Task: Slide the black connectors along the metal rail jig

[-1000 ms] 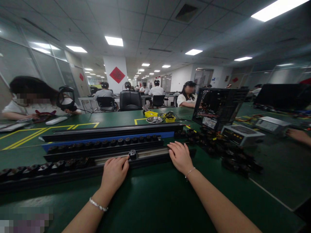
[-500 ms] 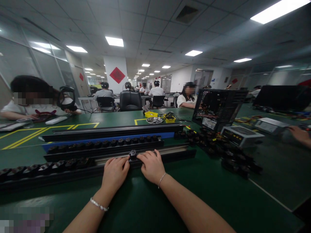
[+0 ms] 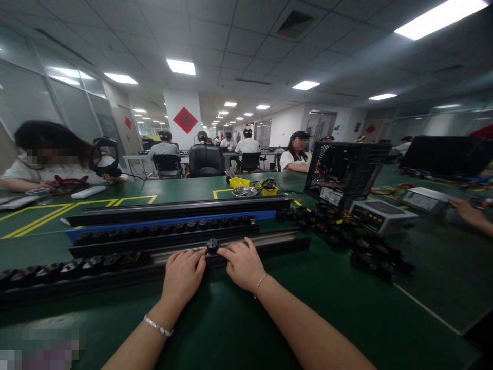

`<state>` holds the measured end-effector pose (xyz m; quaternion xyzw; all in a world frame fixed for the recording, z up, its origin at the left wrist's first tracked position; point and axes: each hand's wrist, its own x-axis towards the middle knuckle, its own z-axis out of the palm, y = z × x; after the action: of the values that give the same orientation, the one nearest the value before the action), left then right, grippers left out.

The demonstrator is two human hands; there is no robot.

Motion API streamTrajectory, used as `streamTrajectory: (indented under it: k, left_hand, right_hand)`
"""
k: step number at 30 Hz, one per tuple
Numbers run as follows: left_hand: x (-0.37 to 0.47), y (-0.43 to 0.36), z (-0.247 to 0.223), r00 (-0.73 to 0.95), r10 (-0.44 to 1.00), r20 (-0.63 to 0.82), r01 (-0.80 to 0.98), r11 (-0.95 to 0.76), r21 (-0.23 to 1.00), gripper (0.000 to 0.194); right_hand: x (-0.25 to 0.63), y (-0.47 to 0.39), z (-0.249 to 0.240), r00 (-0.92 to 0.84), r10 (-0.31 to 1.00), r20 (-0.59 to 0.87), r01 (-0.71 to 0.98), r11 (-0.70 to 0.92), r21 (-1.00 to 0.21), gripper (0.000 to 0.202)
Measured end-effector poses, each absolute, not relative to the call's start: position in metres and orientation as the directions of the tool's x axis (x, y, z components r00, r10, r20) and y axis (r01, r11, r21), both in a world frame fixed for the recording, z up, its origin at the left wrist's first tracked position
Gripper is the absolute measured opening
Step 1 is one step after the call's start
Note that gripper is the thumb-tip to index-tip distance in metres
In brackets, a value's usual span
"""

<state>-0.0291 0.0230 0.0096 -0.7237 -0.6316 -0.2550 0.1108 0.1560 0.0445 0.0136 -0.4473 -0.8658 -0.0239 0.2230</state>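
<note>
A small black socket module (image 3: 212, 246) sits at the long black track rail (image 3: 283, 245) in front of me. My left hand (image 3: 184, 275) grips its left side with the fingertips closed. From the right, my right hand (image 3: 242, 264) presses its fingers against the same module. Its underside is hidden, so how deep it sits in the channel I cannot tell. Several like modules (image 3: 71, 267) line the left part of this rail. Behind it, a second rail (image 3: 154, 246) carries another row of black modules (image 3: 165, 227).
An empty-looking black rail (image 3: 185, 208) lies farther back by a blue strip (image 3: 265, 215). Loose black modules (image 3: 377, 257) are heaped at right, near a power supply (image 3: 383, 216) and an open computer case (image 3: 346, 169). A metal dish (image 3: 244, 191) and yellow bin (image 3: 239, 182) stand behind. Another person's hand (image 3: 468, 210) reaches in at right.
The module and my fingers have shifted very slightly to the right. Both hands keep their hold. The other person's hand at the far right has moved left to the grey metal box.
</note>
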Motion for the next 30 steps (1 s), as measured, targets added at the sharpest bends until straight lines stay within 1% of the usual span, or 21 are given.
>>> streamTrajectory:
  k: [13, 20, 30]
  left_hand:
    - [-0.028, 0.021, 0.011, 0.078, 0.858, 0.507, 0.975, -0.173, 0.143, 0.037]
    - [-0.029, 0.021, 0.011, 0.095, 0.867, 0.489, 0.982, -0.162, 0.096, 0.038]
    - [-0.029, 0.021, 0.011, 0.098, 0.861, 0.5, 0.982, -0.166, 0.093, 0.038]
  right_hand:
    - [0.161, 0.044, 0.016, -0.497, 0.769, 0.402, 0.783, 0.597, -0.174, 0.043]
    - [0.164, 0.044, 0.018, -0.496, 0.778, 0.385, 0.784, 0.592, -0.187, 0.042]
    - [0.168, 0.043, 0.019, -0.487, 0.785, 0.383, 0.777, 0.589, -0.221, 0.041]
